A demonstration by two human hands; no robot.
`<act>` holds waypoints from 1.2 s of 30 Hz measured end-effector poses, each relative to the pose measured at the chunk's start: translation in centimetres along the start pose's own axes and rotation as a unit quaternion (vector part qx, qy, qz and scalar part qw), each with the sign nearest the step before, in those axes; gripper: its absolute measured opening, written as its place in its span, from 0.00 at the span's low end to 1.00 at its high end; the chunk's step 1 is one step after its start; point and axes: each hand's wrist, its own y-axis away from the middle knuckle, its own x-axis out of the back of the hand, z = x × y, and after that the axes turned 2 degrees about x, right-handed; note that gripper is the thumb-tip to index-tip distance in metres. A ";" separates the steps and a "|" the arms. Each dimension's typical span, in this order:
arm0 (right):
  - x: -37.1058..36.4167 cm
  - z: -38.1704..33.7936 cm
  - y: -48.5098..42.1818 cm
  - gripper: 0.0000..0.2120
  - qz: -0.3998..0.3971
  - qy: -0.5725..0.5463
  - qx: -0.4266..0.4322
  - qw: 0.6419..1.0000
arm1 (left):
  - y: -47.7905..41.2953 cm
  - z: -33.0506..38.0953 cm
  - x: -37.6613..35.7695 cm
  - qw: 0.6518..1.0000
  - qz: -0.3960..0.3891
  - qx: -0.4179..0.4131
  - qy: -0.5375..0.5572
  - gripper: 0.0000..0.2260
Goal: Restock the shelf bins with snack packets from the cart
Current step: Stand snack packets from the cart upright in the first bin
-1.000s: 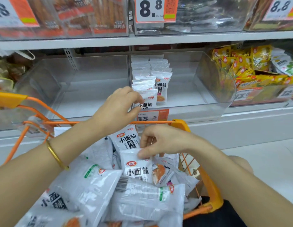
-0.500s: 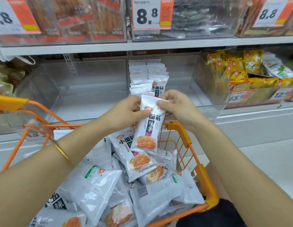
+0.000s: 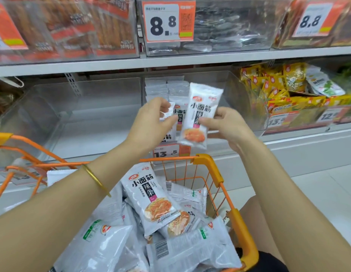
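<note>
lifting the packet (image 3: 202, 107) higher, right grip (image 3: 229, 126) holds it; left grip (image 3: 149, 124) has opened.

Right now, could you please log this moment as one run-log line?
step: restocking; right hand: pinches snack packet; left hand: grip unclear; packet: before middle bin; cart: holds packets

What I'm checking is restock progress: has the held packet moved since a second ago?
Yes: the packet in the right hand rose from the cart to above its orange rim.
</note>
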 end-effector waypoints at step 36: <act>-3.3 0.1 -4.1 0.07 0.146 0.286 0.099 0.942 | 0.8 -3.8 2.0 0.967 -0.030 -0.115 -0.227 0.19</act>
